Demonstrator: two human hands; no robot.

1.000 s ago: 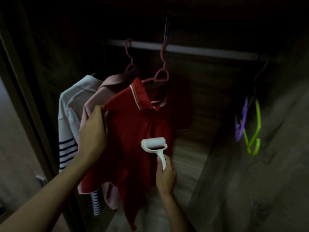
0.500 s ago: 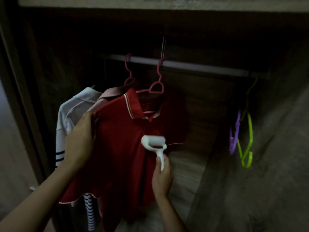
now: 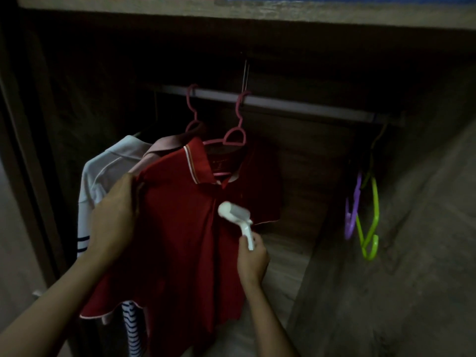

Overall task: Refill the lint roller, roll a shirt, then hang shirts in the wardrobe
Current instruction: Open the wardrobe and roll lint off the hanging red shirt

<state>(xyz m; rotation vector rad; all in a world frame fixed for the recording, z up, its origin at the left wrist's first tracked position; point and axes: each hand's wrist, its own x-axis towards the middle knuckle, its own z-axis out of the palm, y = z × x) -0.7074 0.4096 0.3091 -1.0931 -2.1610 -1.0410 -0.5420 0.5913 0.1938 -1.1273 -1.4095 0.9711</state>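
The red polo shirt (image 3: 180, 228) hung on a pink hanger (image 3: 233, 135) from the wardrobe rail (image 3: 296, 105), its striped collar turned toward the camera. The white lint roller (image 3: 235, 215) lay with its head against the shirt's chest, just below the collar opening. The right hand (image 3: 252, 258) gripped the roller's handle from below, fingers curled round it. The left hand (image 3: 116, 215) held the shirt's left shoulder seam, fingers wrapped over the fabric edge and pulling it out toward the camera.

Directly behind the red shirt a pink shirt (image 3: 164, 148) hung on a second pink hanger (image 3: 192, 109), mostly covered, with only its collar and a strip of hem showing. Further left was a white shirt (image 3: 103, 171) with dark navy stripes low on the sleeve and body; the left forearm crossed in front of its lower part.

At the far right end of the rail, well apart from the shirts, a purple hanger (image 3: 353, 212) and a green hanger (image 3: 371, 222) dangled bare, close together. The wardrobe (image 3: 257, 11) interior was dim, with a wooden shelf above the rail and a pale wood-grain floor below the shirts.
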